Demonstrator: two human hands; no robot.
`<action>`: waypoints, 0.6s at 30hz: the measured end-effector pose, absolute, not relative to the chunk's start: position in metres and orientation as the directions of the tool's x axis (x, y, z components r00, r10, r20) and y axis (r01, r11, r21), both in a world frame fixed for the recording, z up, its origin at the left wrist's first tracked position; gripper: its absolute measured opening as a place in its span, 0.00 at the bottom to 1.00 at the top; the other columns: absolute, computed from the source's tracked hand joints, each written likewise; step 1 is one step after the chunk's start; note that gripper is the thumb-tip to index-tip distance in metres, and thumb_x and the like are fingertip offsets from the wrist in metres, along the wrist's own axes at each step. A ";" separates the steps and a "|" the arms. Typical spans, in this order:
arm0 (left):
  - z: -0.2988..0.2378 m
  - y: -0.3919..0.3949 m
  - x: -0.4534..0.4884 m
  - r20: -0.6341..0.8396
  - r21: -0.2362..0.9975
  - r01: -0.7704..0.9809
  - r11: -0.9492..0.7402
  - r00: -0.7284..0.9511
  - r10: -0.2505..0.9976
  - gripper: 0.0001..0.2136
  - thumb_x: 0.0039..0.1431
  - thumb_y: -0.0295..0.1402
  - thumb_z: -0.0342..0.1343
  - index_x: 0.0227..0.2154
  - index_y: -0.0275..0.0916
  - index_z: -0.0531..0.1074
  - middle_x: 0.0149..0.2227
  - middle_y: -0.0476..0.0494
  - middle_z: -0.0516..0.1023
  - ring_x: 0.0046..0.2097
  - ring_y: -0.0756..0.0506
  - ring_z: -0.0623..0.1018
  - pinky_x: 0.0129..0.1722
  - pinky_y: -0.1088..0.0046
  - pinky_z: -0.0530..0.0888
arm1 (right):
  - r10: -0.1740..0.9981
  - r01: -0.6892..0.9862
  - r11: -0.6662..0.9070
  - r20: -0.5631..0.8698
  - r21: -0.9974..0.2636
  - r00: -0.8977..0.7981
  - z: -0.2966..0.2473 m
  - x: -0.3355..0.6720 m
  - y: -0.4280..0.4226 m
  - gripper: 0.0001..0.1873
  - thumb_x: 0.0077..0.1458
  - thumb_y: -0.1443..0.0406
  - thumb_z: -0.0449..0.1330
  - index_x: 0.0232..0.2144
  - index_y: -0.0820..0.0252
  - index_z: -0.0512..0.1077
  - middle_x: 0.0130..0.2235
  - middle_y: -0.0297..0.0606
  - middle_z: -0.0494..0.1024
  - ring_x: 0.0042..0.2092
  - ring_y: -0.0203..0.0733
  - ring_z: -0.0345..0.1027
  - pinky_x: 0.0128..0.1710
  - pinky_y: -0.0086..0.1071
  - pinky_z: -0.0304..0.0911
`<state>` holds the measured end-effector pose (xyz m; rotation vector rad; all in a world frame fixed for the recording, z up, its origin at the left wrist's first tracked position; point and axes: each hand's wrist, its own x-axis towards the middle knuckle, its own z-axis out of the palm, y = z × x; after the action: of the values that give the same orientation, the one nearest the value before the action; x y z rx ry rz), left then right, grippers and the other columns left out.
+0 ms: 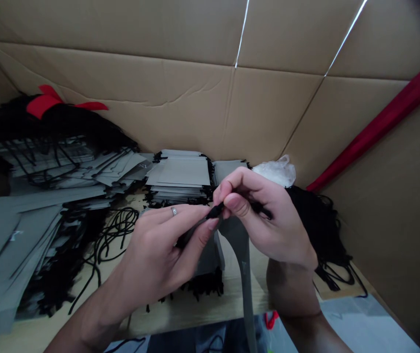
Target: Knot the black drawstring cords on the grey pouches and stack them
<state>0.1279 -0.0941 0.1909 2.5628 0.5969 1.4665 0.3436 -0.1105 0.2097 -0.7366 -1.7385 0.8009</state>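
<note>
My left hand (173, 240), with a ring on one finger, pinches a black cord (215, 212) between thumb and forefinger. Thumb and fingers of my right hand (264, 215) close on the same cord just to the right, and the two sets of fingertips nearly meet. A dark bunched part of the cord shows between them. From beneath my hands hangs a thin grey sheet or bag (244, 274), seen almost edge-on and curving down past the table edge. Behind my left hand lies a stack of grey pieces with black cord ends (210, 255), partly hidden.
Stacked grey bags (180, 169) stand at the back. More grey bags with white lettering (7, 245) and black cord bundles (55, 122) with a red tie fill the left. Loose cords (117, 225) lie nearby. Right are a plastic bag (278, 171) and black cords (316, 230). Cardboard walls (195, 88) surround the table.
</note>
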 end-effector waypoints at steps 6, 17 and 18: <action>0.188 -0.095 0.127 0.781 0.319 0.299 -0.899 0.455 0.428 0.03 0.72 0.26 0.62 0.44 0.39 0.75 0.28 0.55 0.73 0.27 0.55 0.70 0.28 0.76 0.66 | 0.764 0.048 0.617 0.584 -0.786 -0.274 0.212 0.343 -0.111 0.09 0.62 0.73 0.73 0.43 0.62 0.79 0.37 0.31 0.80 0.36 0.29 0.74 0.37 0.20 0.70; 0.190 -0.095 0.124 0.686 0.442 0.259 -0.859 0.519 0.510 0.05 0.75 0.26 0.56 0.47 0.42 0.74 0.34 0.53 0.79 0.32 0.54 0.75 0.30 0.75 0.68 | 0.727 0.164 0.683 0.637 -0.712 -0.257 0.211 0.347 -0.107 0.10 0.62 0.68 0.75 0.44 0.60 0.80 0.38 0.31 0.80 0.35 0.31 0.69 0.35 0.26 0.65; 0.190 -0.095 0.124 0.678 0.455 0.248 -0.855 0.525 0.513 0.04 0.76 0.26 0.56 0.46 0.42 0.74 0.32 0.53 0.77 0.31 0.53 0.75 0.30 0.75 0.67 | 0.713 0.159 0.693 0.637 -0.703 -0.293 0.211 0.348 -0.106 0.13 0.60 0.68 0.77 0.45 0.60 0.81 0.39 0.32 0.80 0.36 0.31 0.69 0.35 0.26 0.66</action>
<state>0.1237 -0.0947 0.1896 2.4665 0.6353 1.2445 0.3477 -0.1061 0.2108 -0.6889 -1.8191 0.6380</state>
